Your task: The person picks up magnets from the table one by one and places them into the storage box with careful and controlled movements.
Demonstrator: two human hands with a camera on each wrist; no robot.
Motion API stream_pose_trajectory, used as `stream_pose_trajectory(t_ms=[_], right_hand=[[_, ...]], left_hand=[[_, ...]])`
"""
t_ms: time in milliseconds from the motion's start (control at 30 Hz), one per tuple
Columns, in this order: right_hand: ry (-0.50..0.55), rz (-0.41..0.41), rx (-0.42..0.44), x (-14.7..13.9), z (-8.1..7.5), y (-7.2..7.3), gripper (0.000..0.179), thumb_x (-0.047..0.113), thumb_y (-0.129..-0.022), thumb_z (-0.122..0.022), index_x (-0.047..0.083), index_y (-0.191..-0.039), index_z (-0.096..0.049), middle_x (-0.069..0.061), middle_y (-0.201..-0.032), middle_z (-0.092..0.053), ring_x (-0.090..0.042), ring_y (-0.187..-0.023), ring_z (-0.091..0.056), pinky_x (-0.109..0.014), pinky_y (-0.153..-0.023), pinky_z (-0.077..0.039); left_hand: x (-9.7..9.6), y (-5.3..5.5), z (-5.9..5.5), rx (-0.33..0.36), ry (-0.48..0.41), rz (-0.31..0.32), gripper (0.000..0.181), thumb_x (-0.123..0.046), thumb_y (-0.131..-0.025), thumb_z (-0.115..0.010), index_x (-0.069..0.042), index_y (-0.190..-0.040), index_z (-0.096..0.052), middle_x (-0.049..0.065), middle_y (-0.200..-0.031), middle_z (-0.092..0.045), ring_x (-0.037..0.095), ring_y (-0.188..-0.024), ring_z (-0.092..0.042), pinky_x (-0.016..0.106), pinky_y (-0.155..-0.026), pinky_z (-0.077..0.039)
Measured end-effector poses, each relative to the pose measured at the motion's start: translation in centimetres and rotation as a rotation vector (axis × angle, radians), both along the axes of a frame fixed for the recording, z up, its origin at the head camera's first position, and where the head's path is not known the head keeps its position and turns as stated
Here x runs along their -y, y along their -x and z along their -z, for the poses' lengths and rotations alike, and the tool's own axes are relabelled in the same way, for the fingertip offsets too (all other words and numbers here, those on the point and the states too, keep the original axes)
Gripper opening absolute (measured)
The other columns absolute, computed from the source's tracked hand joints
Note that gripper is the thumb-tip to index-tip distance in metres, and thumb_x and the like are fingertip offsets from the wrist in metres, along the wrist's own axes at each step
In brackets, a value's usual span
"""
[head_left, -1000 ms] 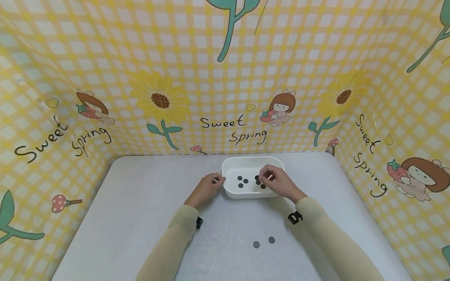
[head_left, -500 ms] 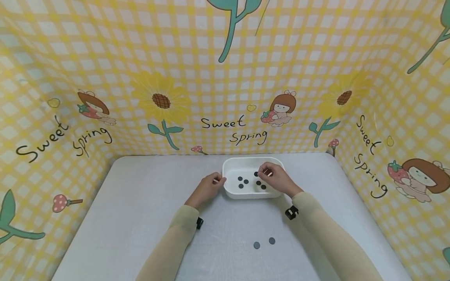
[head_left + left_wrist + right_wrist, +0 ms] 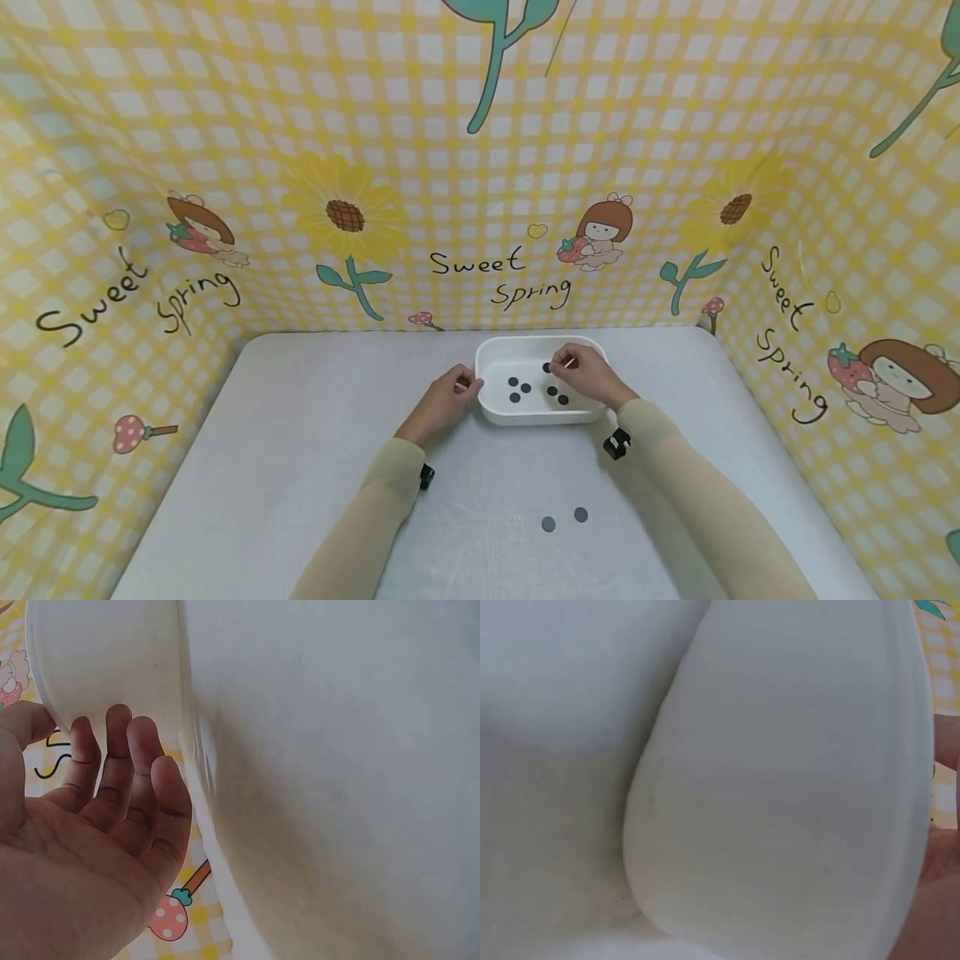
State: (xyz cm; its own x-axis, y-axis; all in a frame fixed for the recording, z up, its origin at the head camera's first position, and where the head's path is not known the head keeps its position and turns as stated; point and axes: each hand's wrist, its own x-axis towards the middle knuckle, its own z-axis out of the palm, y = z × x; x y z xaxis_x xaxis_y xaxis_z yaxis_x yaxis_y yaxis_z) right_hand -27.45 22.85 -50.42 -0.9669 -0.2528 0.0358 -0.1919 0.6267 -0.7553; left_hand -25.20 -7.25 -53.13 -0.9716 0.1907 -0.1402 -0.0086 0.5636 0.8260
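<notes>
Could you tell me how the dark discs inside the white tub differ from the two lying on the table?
The discs in the white tub number five, one at the right hand's fingertips; the table discs number two and lie untouched nearer the person. The tub discs look darker; the table pair looks greyer. All are small, round and flat.

The white tub (image 3: 495, 408) sits in the middle of the table (image 3: 300, 433) with a hand on each side. Two dark discs (image 3: 564, 520) lie nearer the front. Yellow walls (image 3: 225, 167) close three sides.
</notes>
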Motion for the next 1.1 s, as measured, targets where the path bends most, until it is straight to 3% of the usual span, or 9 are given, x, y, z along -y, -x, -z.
stream_pose_trajectory(t_ms=[267,567,833,1100], right_hand=[[-0.057,0.041,0.067,0.2,0.3,1.4,0.01,0.015,-0.103,-0.07,0.005,-0.103,-0.073,-0.007,-0.102,-0.071,-0.021,-0.095,-0.064,-0.032,-0.081,-0.053],[-0.107,0.067,0.186,0.6,0.6,1.9,0.012,0.019,-0.103,-0.07,0.007,-0.101,-0.073,-0.006,-0.102,-0.071,-0.021,-0.097,-0.062,-0.037,-0.089,-0.052],[-0.14,0.092,0.271,0.8,1.2,2.4,0.011,0.019,-0.102,-0.07,0.009,-0.1,-0.072,-0.006,-0.099,-0.07,-0.021,-0.093,-0.061,-0.034,-0.084,-0.051],[-0.189,0.118,0.291,0.9,1.7,2.5,0.011,0.019,-0.103,-0.069,0.01,-0.099,-0.071,-0.005,-0.099,-0.07,-0.021,-0.093,-0.063,-0.036,-0.086,-0.051]], left_hand=[[0.0,0.1,0.0,0.009,-0.003,-0.002,0.021,-0.037,-0.111,-0.06,-0.016,-0.111,-0.059,0.002,-0.108,-0.064,0.02,-0.101,-0.059,0.04,-0.091,-0.049],[0.0,0.1,0.2,0.002,0.006,0.001,0.021,-0.037,-0.111,-0.06,-0.016,-0.113,-0.058,0.002,-0.109,-0.063,0.02,-0.102,-0.059,0.04,-0.09,-0.05],[-0.1,0.1,0.0,0.016,0.0,-0.007,0.021,-0.036,-0.111,-0.06,-0.016,-0.115,-0.057,0.002,-0.113,-0.062,0.02,-0.103,-0.059,0.04,-0.091,-0.05],[-0.1,0.2,0.1,0.018,-0.003,-0.006,0.021,-0.037,-0.111,-0.061,-0.017,-0.117,-0.056,0.003,-0.116,-0.063,0.02,-0.105,-0.06,0.041,-0.093,-0.05]])
